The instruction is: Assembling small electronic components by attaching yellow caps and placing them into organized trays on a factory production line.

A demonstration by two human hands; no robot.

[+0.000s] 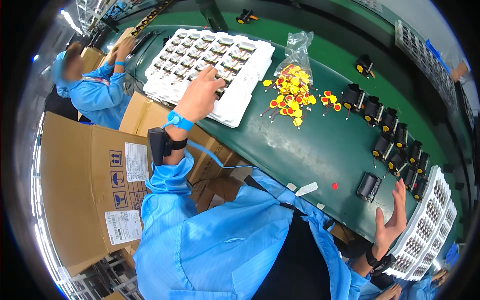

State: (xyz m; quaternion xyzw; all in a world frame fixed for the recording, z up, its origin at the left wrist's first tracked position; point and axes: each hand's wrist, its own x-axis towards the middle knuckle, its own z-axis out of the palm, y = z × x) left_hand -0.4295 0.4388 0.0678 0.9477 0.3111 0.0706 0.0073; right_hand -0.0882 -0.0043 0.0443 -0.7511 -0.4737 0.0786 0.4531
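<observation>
Nearest is a creased blue fabric smock (215, 245). The left hand (200, 92) curls down into a white moulded-plastic tray (240, 107), grip unclear; small green-and-silver circuit parts (219, 49) around its fingertips look light, fragile, best held by edges. Rightward, glossy yellow-and-red tabs (292, 89) heap; the right hand (390, 230) spreads, empty, beside 1 hollow black plastic housing (369, 187).

Dark-blue square pictograms (117, 179): upward arrows and an umbrella, printed on a large brown cardboard box (70, 195) at the frame's left.
White rectangular paper labels (123, 226): stuck on the same box; fine print cannot be read.
</observation>
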